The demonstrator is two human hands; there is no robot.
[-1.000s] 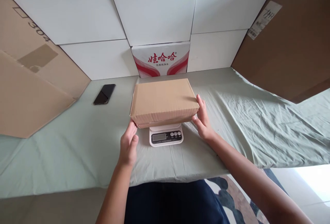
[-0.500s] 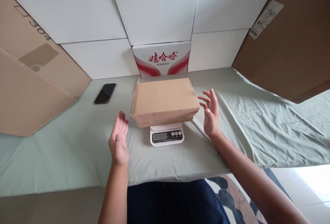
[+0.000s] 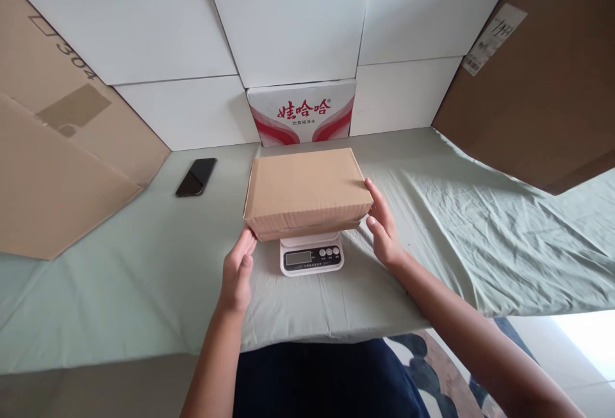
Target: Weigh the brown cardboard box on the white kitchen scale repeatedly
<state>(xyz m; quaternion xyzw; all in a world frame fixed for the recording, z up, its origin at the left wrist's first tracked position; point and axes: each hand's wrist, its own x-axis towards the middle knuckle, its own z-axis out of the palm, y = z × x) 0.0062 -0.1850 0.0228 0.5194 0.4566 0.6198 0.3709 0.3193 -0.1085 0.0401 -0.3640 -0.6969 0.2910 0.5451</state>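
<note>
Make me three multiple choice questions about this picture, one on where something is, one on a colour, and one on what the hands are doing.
1. Where does the cardboard box rest?
A. on the kitchen scale
B. on the phone
C. on the floor

2. What colour is the cloth over the table?
A. red
B. pale green
C. black

3. How are the left hand and the right hand placed?
A. both in the lap
B. both on the phone
C. one at each end of the box, fingers touching it

Answers: 1 A, the scale's display shows just under the box's front edge. 2 B, the cloth is pale green all over. 3 C, fingertips meet both ends of the box.
</note>
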